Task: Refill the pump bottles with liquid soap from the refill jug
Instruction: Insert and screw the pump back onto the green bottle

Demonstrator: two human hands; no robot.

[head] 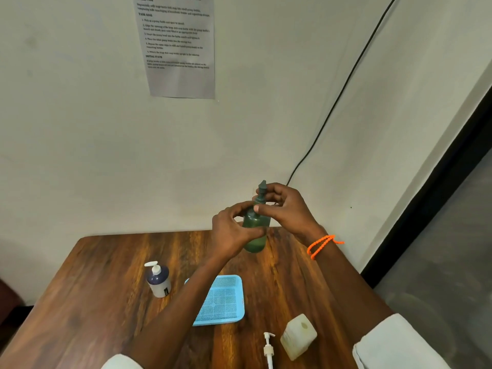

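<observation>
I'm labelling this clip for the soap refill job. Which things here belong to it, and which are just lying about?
Belong to the job:
green pump bottle, held in left hand and right hand
dark pump bottle
loose white pump
pale squarish bottle
blue tray

Lying about:
paper sheet
black cable

- There is one view only, from a wide-angle camera worn on the person's head.
- It looks forward and slightly down over the wooden counter, whose far edge meets a pale wall.
- The wall fills the upper two thirds, with a printed sheet cut off at the top edge.
- Both forearms enter from the bottom edge and reach away from the lens; the hands sit near centre, above the counter's far edge.
- Straight lines bow at the right border, where a dark frame leans.
</observation>
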